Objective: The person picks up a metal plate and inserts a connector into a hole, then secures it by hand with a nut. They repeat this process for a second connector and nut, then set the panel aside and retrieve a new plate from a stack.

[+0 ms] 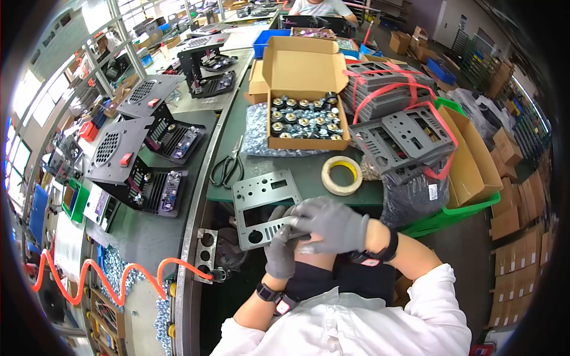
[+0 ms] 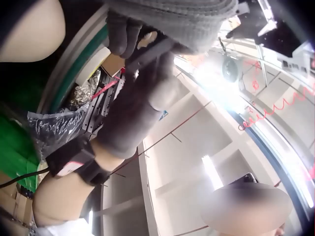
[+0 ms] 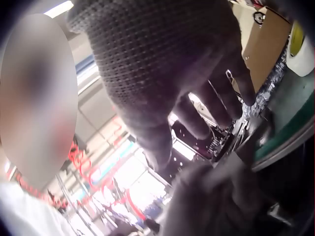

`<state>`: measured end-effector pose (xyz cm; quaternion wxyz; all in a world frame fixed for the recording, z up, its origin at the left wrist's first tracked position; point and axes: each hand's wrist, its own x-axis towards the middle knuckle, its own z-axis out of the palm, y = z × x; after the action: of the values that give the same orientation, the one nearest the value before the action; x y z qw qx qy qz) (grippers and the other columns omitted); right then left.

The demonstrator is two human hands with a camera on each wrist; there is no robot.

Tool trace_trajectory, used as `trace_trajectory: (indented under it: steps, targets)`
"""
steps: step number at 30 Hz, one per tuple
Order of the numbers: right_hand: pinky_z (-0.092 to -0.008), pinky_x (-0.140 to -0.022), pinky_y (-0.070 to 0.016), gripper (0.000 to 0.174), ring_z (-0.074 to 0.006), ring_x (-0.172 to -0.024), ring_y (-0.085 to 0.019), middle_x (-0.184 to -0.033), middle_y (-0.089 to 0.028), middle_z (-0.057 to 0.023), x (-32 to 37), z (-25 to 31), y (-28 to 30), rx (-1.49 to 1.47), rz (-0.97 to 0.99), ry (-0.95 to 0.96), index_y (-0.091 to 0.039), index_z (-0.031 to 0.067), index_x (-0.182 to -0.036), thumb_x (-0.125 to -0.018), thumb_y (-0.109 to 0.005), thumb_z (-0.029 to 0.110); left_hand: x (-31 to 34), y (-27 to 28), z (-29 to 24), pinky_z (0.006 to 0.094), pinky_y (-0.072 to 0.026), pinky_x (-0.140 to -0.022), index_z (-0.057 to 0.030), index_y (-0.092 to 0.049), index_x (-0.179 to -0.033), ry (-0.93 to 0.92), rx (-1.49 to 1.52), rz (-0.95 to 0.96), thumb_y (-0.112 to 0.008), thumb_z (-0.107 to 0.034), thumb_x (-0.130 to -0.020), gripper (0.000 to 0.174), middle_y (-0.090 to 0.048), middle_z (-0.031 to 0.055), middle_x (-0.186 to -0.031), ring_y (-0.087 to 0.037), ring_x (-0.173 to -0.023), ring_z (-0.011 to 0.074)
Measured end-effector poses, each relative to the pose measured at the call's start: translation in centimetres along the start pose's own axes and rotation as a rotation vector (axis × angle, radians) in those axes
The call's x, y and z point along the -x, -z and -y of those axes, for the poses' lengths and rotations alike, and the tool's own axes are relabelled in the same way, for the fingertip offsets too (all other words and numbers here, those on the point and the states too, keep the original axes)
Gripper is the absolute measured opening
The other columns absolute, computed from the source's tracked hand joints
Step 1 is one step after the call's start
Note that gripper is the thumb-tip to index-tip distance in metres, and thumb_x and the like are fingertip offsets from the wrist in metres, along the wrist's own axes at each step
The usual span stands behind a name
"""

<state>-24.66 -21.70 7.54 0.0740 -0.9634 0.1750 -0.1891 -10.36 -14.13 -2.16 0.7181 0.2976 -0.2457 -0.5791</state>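
Apparently panel (image 1: 260,200) edge under right hand (image 1: 332,225)

Place: a factory assembly hall with lines of workbenches.
Worktop (image 1: 309,172): green mat. An open cardboard box (image 1: 306,127) of metal fittings sits at its far middle. Grey punched panels (image 1: 398,113) tied with red strap are stacked at its right edge.
Left bench (image 1: 148,231): a row of half-built black units with fan-grille lids (image 1: 116,148).
Air line: an orange coiled hose (image 1: 119,285) at the near left.
Stock: brown cartons (image 1: 516,237) stacked on the floor to the right.
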Motion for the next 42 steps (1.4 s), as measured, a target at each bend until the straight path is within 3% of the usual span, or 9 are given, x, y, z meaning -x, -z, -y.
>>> trace_trajectory:
  steps: [5, 9, 18, 25, 29, 34, 37, 40, 42]
  targets:
    - [-0.0436, -0.086, -0.0498, 0.032, -0.0353, -0.099, -0.061, -0.107, -0.064, -0.0173, -5.1, -7.9, 1.9, 0.034, -0.425, -0.545, -0.062, 0.0078, -0.113, -0.089, -0.058, 0.028, 0.0, 1.2, 0.2, 0.0394, -0.0572, -0.075, 0.0034, -0.045, -0.133, 0.126, 0.101, -0.049, -0.054, -0.012, -0.084, 0.052, -0.058, 0.0191, -0.125, -0.062, -0.102, 0.0257]
    - [-0.0442, -0.093, -0.048, 0.051, -0.0363, -0.109, -0.061, -0.117, -0.064, -0.0211, -10.0, -12.8, 2.1, 0.147, 0.106, -1.005, -0.062, 0.0061, -0.118, -0.083, -0.062, 0.044, -2.1, 0.5, 0.7, 0.0386, -0.057, -0.074, 0.0035, -0.049, -0.127, 0.265, 0.051, -0.028, -0.054, -0.016, -0.089, 0.044, -0.061, 0.0184, -0.119, -0.066, -0.093, 0.0259]
    - [-0.0377, -0.09, -0.0513, 0.067, -0.0317, -0.106, -0.065, -0.117, -0.066, -0.0187, -15.5, -14.7, 3.5, 0.164, 0.523, -1.005, -0.066, 0.0001, -0.117, -0.069, -0.073, 0.046, -4.1, -1.0, 3.7, 0.0305, -0.0554, -0.065, 0.0008, -0.056, -0.114, 0.51, -0.079, 0.138, -0.06, -0.032, -0.094, 0.039, -0.065, 0.012, -0.103, -0.067, -0.076, 0.02]
    - [-0.036, -0.091, -0.0505, 0.078, -0.0302, -0.109, -0.064, -0.121, -0.064, -0.0214, -15.3, -14.5, 3.4, 0.134, 0.453, -1.068, -0.063, -0.0052, -0.117, -0.063, -0.076, 0.049, -3.0, 1.3, 1.8, 0.0312, -0.0547, -0.074, 0.0016, -0.052, -0.124, 0.525, -0.128, 0.2, -0.055, -0.038, -0.096, 0.048, -0.063, 0.0153, -0.114, -0.065, -0.086, 0.0197]
    - [-0.0379, -0.103, -0.0434, 0.127, -0.0343, -0.127, -0.05, -0.141, -0.046, -0.0242, -14.8, -15.3, 2.8, -0.003, 0.502, -1.176, 0.001, -0.0074, -0.149, -0.066, -0.072, 0.053, -2.5, 1.0, 1.1, 0.0312, -0.054, -0.077, 0.0018, -0.051, -0.126, 0.513, -0.091, 0.188, -0.053, -0.037, -0.098, 0.048, -0.062, 0.0163, -0.115, -0.065, -0.087, 0.0204]
    - [-0.0405, -0.108, -0.0378, 0.118, -0.0351, -0.134, -0.043, -0.147, -0.039, -0.0233, -15.3, -15.3, 2.0, 0.122, 0.533, -1.165, -0.008, -0.0006, -0.152, -0.066, -0.069, 0.053, -1.9, 1.0, 0.5, 0.0319, -0.0542, -0.077, 0.0025, -0.049, -0.128, 0.487, -0.105, 0.203, -0.05, -0.037, -0.099, 0.049, -0.062, 0.0164, -0.115, -0.065, -0.087, 0.0206]
    - [-0.0412, -0.101, -0.0446, 0.099, -0.0323, -0.122, -0.055, -0.137, -0.053, -0.0199, -15.9, -14.0, 2.6, 0.221, 0.468, -1.17, -0.037, 0.0017, -0.145, -0.064, -0.073, 0.046, -1.4, 1.4, -0.7, 0.0321, -0.0539, -0.077, 0.0027, -0.049, -0.129, 0.443, -0.112, 0.177, -0.049, -0.037, -0.099, 0.05, -0.061, 0.0161, -0.114, -0.064, -0.087, 0.0209]
    - [-0.0381, -0.08, -0.0551, 0.043, -0.0257, -0.084, -0.069, -0.101, -0.071, -0.0119, -16.3, -15.4, 2.3, 0.175, 0.648, -1.162, -0.073, 0.0037, -0.095, -0.062, -0.075, 0.032, -0.8, 2.0, -1.7, 0.0324, -0.0533, -0.077, 0.0026, -0.048, -0.13, 0.415, -0.1, 0.138, -0.048, -0.036, -0.099, 0.049, -0.061, 0.0159, -0.114, -0.064, -0.087, 0.0214]
    - [-0.0381, -0.079, -0.055, 0.047, -0.0257, -0.085, -0.069, -0.102, -0.071, -0.0126, -15.8, -15.1, 3.1, 0.131, 0.655, -1.137, -0.072, 0.0034, -0.1, -0.062, -0.076, 0.031, -0.6, 2.2, -2.1, 0.0325, -0.0529, -0.077, 0.0024, -0.048, -0.13, 0.402, -0.092, 0.132, -0.048, -0.036, -0.099, 0.049, -0.061, 0.0159, -0.114, -0.064, -0.087, 0.0216]
